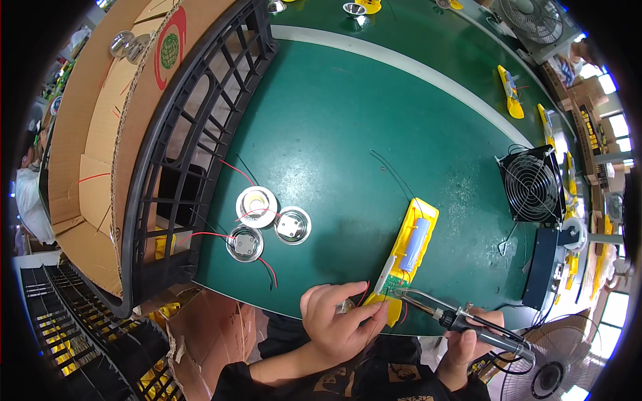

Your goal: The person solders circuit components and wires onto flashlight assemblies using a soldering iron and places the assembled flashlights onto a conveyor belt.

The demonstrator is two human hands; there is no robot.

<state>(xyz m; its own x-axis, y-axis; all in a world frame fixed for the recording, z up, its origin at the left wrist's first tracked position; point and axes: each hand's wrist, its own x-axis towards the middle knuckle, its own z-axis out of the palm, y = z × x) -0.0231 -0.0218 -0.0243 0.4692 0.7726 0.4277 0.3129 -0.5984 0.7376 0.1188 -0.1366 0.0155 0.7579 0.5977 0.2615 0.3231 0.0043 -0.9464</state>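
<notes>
A yellow plastic housing lies slanted near the bench's front edge, with a blue cylindrical battery in it. At its near end sits a small green circuit board with thin wires around it. My left hand pinches a thin wire beside the board. A shiny round lamp cup shows partly behind its fingers. My right hand grips a soldering iron with a bent metal tube along it. The iron's tip reaches the board; whether it touches is too small to tell.
Three round lamp cups with red and black wires lie to the left on the green bench. A black crate and cardboard box border them. At right stand a black fan and a dark box with a solder reel.
</notes>
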